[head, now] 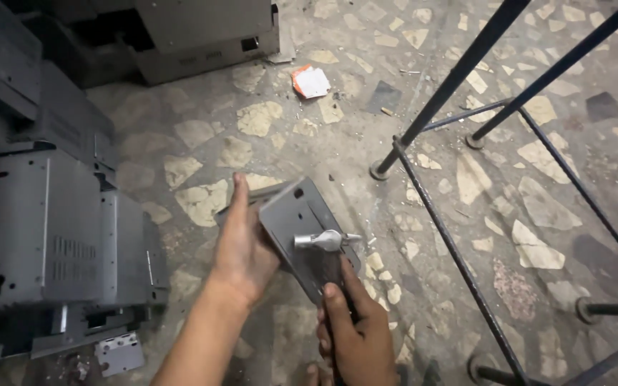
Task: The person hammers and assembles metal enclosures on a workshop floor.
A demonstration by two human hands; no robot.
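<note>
1. Under my left hand [243, 246] lay a flat grey metal plate [302, 229], tilted, one end propped up off the floor [337, 150]. Fingers [238, 196] were pressed together, laid flat along the plate's left edge; whether the thumb wrapped under it I could not tell.
2. My right hand [355, 332] was closed in a fist around the dark handle of a hammer [327, 241]. Thumb lay along the handle, pointing up toward the head; other fingers curled tight beneath.
3. Hammer's silver head sat just past my right thumb tip, over the middle of the plate. Touching or a hair above: could not tell.
4. Plate had a small hole near its far corner, beyond my left fingertips.
5. Left of my left hand, well apart, stood a stack of grey metal casings [51, 236] with vent slots.
6. Right of my right hand rose thin dark metal frame legs [459, 257] on round feet.
7. Far beyond both hands' fingertips lay a crumpled white-and-orange scrap [310, 81] on the stone-chip floor.
</note>
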